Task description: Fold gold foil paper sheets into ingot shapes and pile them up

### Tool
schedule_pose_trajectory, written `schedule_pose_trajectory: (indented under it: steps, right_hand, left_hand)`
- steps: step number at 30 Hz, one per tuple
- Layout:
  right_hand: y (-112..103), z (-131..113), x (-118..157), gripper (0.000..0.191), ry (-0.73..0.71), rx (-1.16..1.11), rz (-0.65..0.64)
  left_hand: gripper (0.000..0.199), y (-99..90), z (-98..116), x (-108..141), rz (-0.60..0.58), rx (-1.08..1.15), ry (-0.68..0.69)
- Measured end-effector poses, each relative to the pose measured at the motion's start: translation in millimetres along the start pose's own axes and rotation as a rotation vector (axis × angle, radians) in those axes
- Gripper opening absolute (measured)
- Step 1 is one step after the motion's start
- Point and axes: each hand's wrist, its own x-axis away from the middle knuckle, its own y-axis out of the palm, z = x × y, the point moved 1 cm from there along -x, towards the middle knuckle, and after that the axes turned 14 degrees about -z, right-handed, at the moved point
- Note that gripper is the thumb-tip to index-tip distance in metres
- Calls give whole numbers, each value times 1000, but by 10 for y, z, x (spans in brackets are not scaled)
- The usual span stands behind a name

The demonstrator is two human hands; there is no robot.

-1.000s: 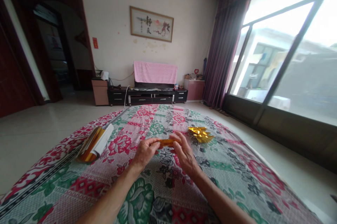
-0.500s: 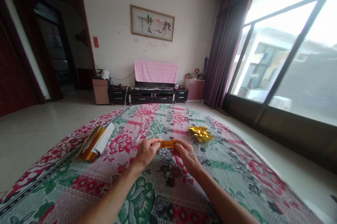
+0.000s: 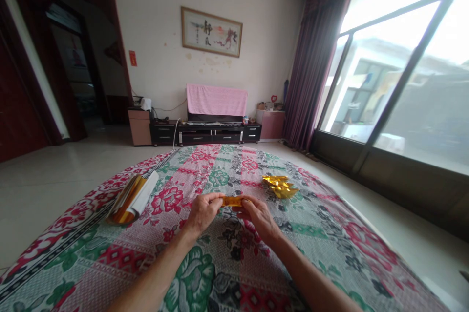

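A person's two bare hands meet over a flower-patterned cloth (image 3: 190, 273), gripping a narrow strip of gold foil (image 3: 232, 201) by its opposite ends. The left hand (image 3: 203, 212) pinches one end between thumb and fingers; the right hand (image 3: 259, 214) pinches the other, leaving the strip's middle bare in the gap between them. Both forearms reach in from the near edge.

Beyond the right hand and off to its right, a small cluster of shiny, pointed gold pieces (image 3: 281, 188) sits on the cloth, near the hand but apart from it. Well to the left of the left hand lies a curled bundle of gold and white sheets (image 3: 126, 202), also resting on the cloth.

Far ahead of both hands, a low black cabinet (image 3: 196, 138) stands against the wall, with a pink cover (image 3: 217, 100) draped above it and a framed picture (image 3: 211, 32) hanging higher. A purple curtain (image 3: 311, 72) hangs beside tall windows (image 3: 399, 87), far off beyond the right hand.
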Motion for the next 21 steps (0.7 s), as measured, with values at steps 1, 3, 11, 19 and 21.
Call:
schedule_pose_trajectory:
  steps: [1, 3, 11, 19, 21]
  right_hand:
    - [0, 0, 0, 40, -4, 6, 0]
    - [0, 3, -1, 41, -8, 18, 0]
    - [15, -6, 6, 44, -76, 162, -1]
    - [3, 25, -8, 42, -83, 200, -4]
    - [-3, 36, -12, 40, -84, 215, -11]
  left_hand:
    - [37, -1, 12, 6, -6, 6, -9]
    - [38, -2, 33, 19, -19, 19, -23]
    - [38, -2, 47, 26, -9, -24, -30]
    - [37, 4, 42, 34, -23, -49, -17]
    - [37, 8, 44, 39, -25, -57, -15]
